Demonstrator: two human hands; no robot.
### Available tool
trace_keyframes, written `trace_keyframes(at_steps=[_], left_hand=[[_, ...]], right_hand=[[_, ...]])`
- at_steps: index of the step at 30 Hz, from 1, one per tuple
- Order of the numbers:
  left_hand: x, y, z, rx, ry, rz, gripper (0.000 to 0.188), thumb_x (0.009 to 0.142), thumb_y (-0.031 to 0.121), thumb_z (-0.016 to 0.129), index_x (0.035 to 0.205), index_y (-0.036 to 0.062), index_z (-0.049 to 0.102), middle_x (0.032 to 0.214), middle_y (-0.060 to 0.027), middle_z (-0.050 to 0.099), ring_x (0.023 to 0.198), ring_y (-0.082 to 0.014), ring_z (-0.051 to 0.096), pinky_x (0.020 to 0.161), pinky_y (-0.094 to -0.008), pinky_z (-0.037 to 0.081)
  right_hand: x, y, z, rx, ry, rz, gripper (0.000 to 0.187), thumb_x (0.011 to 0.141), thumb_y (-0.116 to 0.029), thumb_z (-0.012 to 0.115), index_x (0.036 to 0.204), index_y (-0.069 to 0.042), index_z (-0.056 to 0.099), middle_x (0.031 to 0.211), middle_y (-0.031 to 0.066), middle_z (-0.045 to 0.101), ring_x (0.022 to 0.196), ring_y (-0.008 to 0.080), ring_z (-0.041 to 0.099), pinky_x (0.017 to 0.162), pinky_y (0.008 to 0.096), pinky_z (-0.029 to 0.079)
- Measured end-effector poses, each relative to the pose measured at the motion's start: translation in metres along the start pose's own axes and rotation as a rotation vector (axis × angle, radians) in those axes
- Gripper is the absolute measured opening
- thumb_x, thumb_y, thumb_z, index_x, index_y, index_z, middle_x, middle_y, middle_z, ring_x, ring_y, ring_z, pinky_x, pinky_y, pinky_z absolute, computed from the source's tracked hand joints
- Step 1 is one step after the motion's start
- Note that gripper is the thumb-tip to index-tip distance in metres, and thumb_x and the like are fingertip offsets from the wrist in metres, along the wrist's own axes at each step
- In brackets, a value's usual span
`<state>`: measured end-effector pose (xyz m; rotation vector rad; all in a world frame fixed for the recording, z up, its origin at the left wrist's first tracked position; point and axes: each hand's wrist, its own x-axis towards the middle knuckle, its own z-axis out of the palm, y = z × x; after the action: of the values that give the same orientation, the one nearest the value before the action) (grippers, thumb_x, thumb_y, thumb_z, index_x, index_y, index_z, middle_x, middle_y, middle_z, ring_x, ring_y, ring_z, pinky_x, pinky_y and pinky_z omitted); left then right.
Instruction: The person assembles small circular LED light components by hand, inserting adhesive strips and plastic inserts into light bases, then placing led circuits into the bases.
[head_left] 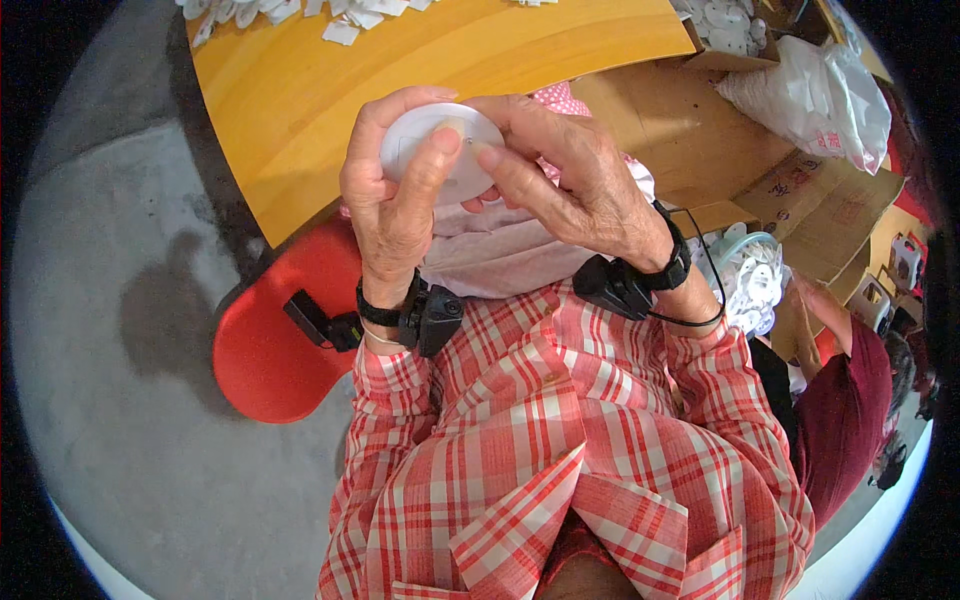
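Observation:
A round white plastic disc (415,130) is held up between both hands, just off the near edge of the wooden table. My left hand (395,190) grips its left side, with the thumb lying across the face and the fingers behind. On the right side, my right hand (570,170) closes on the same disc. Its thumb tip presses near a small mark close to the middle. The fingers behind the disc are mostly hidden. Below the hands a pale pink cloth (500,255) covers my lap.
White flat pieces (355,18) lie along the far edge of the yellow wooden table (300,110). To the right are cardboard (690,130), a white plastic bag (815,100) and a clear bag of white parts (750,280). A red stool (285,330) stands left; a person in maroon (845,410) sits right.

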<state>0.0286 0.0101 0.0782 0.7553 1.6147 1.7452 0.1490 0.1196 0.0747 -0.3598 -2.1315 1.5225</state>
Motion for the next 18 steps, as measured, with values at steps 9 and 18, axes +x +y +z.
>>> trace_keyframes(at_steps=[9,18], left_hand=[[0.011,-0.018,0.003,-0.196,-0.056,-0.193,0.029,0.086,0.016,0.056,0.11,-0.0004,0.052,0.096,-0.0063,0.059,0.083,-0.0106,0.056,0.072,-0.0239,0.046],[0.013,-0.032,0.006,0.001,-0.186,-0.154,0.037,0.088,0.019,0.053,0.118,-0.0014,0.046,0.107,-0.0098,0.055,0.094,-0.0156,0.053,0.084,-0.0289,0.044]], right_hand=[[0.0,0.024,-0.004,0.277,-0.086,0.255,0.026,0.087,-0.015,0.053,0.107,0.001,0.055,0.061,0.0081,0.053,0.055,0.0125,0.052,0.05,0.0278,0.042],[-0.01,0.035,-0.012,0.052,0.021,0.174,0.025,0.087,-0.015,0.051,0.106,0.002,0.052,0.064,0.0106,0.053,0.058,0.0148,0.054,0.051,0.0302,0.042]])
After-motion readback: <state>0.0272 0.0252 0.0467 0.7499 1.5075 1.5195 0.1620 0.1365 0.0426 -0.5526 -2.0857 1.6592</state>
